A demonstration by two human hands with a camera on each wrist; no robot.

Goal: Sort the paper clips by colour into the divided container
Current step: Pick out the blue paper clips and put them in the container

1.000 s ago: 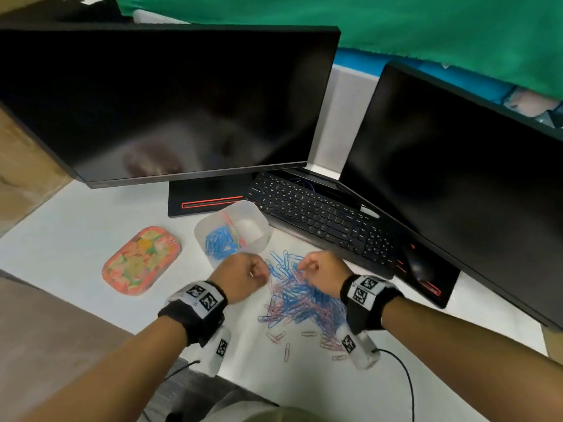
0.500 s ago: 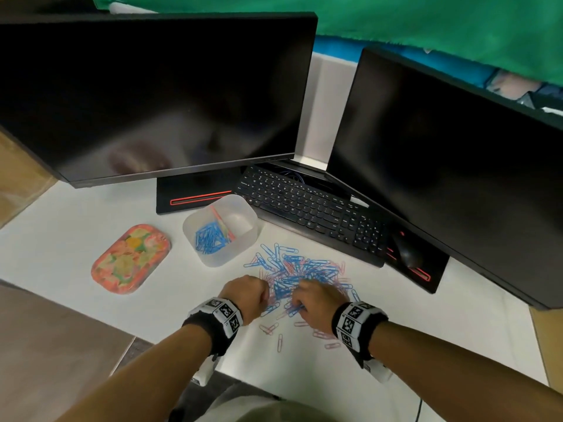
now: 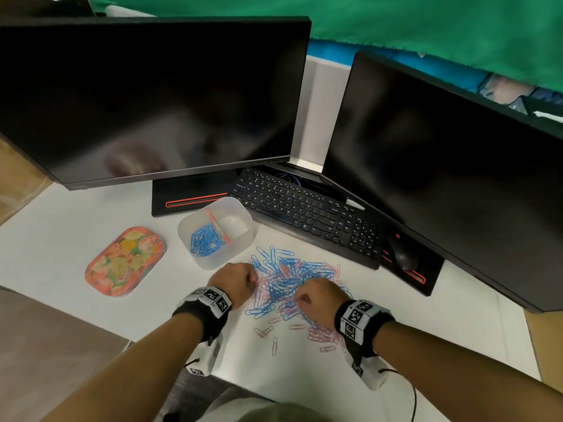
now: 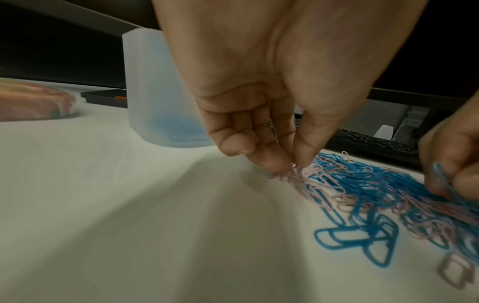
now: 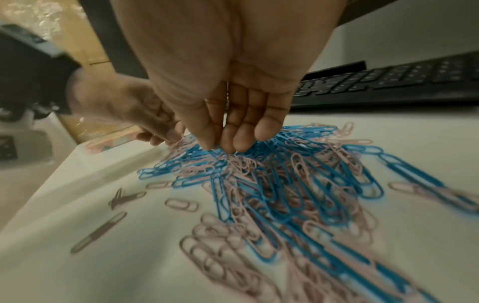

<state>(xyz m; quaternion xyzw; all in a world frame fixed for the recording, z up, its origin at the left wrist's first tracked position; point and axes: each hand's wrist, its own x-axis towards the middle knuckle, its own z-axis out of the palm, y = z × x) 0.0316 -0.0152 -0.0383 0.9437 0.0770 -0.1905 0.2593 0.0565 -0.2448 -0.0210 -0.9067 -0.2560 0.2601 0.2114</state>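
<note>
A mixed pile of blue and pink paper clips [image 3: 289,281] lies on the white table in front of the translucent divided container [image 3: 243,239]. Its left compartment holds blue clips [image 3: 204,242]; the right one looks bare. My left hand [image 3: 243,280] is at the pile's left edge, where thumb and fingers pinch pink clips [image 4: 298,174]. My right hand [image 3: 304,298] is on the near middle of the pile, fingers pointing down [image 5: 220,148]. In the left wrist view it pinches a blue clip [image 4: 445,180].
A black keyboard [image 3: 304,208] and mouse [image 3: 402,257] lie behind the pile under two dark monitors. A floral oval tin [image 3: 125,263] sits left of the container. Loose pink clips [image 3: 274,345] are scattered toward the near table edge.
Both hands have moved from the pile's far side by the container to its left edge and near middle, and now pinch clips. The head view has shifted.
</note>
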